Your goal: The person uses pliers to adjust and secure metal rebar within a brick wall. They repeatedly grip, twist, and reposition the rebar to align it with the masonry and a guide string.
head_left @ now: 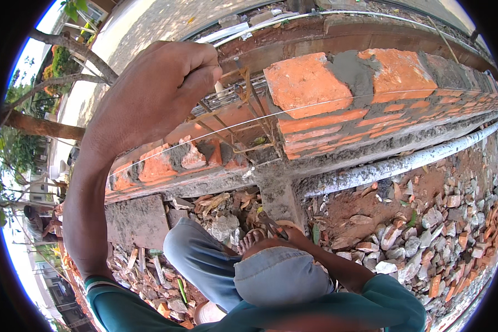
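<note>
My left hand (160, 94) is raised to the top of a red brick wall (326, 119), its fingers closed around a thin rusty bar of the rebar cage (249, 105) standing in a gap between the bricks. My right hand (292, 231) is low, beside my bent knee (279, 274) and my bare foot (253, 239). It touches dark thin bars (271, 221) at the foot of a grey concrete stub (276, 193). The knee hides most of its fingers. Fresh grey mortar (353, 69) lies between the top bricks.
A taut white string (371, 98) runs along the wall face. A mortar-spattered white pipe (404, 163) lies along its base. Broken bricks and stones (437, 232) cover the red earth on the right. Another person (36, 221) crouches at far left.
</note>
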`<move>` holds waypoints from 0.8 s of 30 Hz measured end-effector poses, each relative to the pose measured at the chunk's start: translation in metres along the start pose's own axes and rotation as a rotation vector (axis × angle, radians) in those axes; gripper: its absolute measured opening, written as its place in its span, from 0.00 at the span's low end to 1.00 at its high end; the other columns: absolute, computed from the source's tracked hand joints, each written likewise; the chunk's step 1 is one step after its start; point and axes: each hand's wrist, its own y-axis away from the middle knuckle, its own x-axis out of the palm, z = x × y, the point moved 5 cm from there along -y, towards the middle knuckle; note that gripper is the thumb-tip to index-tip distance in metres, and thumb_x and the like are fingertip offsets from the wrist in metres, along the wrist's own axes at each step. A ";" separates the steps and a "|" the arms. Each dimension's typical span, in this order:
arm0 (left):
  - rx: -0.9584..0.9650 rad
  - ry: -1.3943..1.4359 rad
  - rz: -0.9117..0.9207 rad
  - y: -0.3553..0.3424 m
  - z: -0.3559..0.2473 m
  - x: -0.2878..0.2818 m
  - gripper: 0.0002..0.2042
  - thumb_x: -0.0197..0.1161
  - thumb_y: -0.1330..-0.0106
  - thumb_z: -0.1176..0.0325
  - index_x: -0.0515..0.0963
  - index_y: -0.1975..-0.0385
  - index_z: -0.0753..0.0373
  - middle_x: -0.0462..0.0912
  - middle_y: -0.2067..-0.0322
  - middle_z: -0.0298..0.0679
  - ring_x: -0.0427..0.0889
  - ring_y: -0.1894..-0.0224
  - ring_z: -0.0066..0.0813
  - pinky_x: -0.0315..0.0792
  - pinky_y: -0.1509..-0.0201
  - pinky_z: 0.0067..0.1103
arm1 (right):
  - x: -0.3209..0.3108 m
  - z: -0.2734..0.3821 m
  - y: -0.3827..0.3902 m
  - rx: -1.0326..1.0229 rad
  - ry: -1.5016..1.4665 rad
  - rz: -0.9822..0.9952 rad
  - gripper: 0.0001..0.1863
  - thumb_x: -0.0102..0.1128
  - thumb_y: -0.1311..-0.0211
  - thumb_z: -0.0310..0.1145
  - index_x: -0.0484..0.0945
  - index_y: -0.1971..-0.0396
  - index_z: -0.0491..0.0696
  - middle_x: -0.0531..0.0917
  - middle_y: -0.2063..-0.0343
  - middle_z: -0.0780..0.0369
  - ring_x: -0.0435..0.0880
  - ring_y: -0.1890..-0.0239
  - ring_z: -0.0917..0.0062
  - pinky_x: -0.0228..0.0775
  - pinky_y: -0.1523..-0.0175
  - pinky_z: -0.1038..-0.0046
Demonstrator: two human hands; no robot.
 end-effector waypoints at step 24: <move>0.227 -0.076 -0.474 -0.017 -0.007 0.003 0.12 0.59 0.24 0.64 0.76 0.65 0.68 0.76 0.74 0.47 0.78 0.68 0.47 0.71 0.61 0.39 | -0.006 0.009 0.004 0.065 -0.282 -0.037 0.27 0.66 0.37 0.52 0.82 0.46 0.49 0.87 0.57 0.55 0.86 0.53 0.66 0.74 0.44 0.65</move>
